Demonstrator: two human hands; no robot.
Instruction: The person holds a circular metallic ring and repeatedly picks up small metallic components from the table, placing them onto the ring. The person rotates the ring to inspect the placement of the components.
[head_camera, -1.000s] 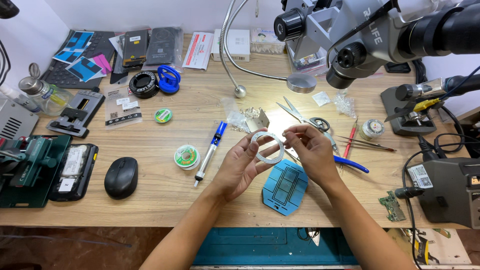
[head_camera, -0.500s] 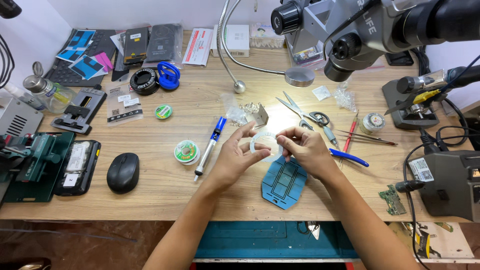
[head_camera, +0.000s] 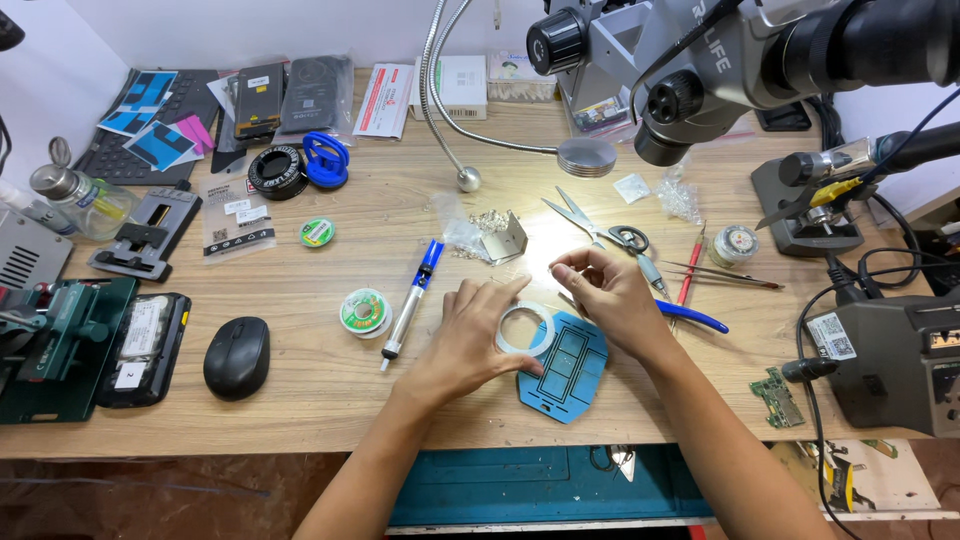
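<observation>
I take the blue phone-repair mat (head_camera: 565, 372) as my landmark; it lies flat on the wooden tabletop (head_camera: 300, 420), close to the near edge. My left hand (head_camera: 478, 335) sits at the mat's left upper corner, fingers loosely curled around a white roll of tape (head_camera: 527, 328) that rests partly on the mat, thumb and fingertips bracing its rim. My right hand (head_camera: 607, 295) hovers just above the mat's upper edge, thumb and forefinger pinched together close to the roll; it looks as though they have the loose end of the tape, though the strip itself is too thin for me to be sure. As I judge it, the roll is steadied and the end is just being picked up: no length of tape is drawn out yet, nothing is cut, and nothing is stuck down on the mat. Scissors (head_camera: 600, 225) lie beyond the mat's upper right, untouched, with red-handled tools (head_camera: 688, 280) and blue-handled tweezers (head_camera: 690, 317) to the mat's right. Left of the mat are a blue-tipped desoldering pump (head_camera: 410, 305), a green solder-wick spool (head_camera: 364, 311) and, further left, a black mouse (head_camera: 236, 356). A microscope (head_camera: 700, 70) hangs over the far right side
</observation>
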